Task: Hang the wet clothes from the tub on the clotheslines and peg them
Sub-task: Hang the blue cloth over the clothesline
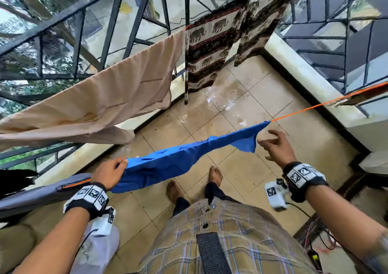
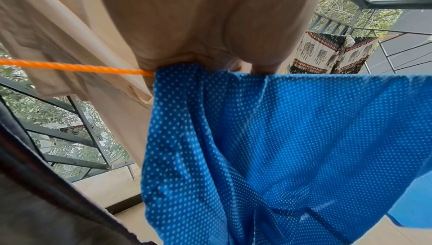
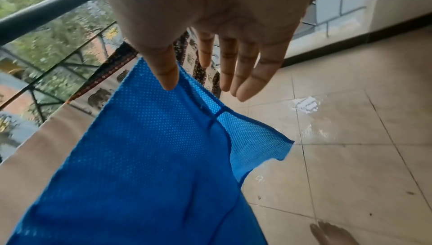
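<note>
The left hand (image 1: pixel 111 174) pinches the near end of the blue dotted cloth (image 1: pixel 184 160), fingers (image 1: pixel 121 160) clamped on its top edge where it drapes over the orange clothesline (image 1: pixel 304 110). Along that line, the right hand (image 1: pixel 277 147) hovers just beside the cloth's far corner, fingers (image 3: pixel 236 68) apart and straight, holding nothing. Beyond the line, a beige sheet (image 1: pixel 117 93) and an elephant-print cloth (image 1: pixel 207 47) hang by the metal railing (image 1: pixel 79 15).

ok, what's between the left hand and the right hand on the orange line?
The blue cloth, draped over the orange line. The left hand grips one end; the right hand hangs open just off the other. No peg shows on it in the head view.
</note>
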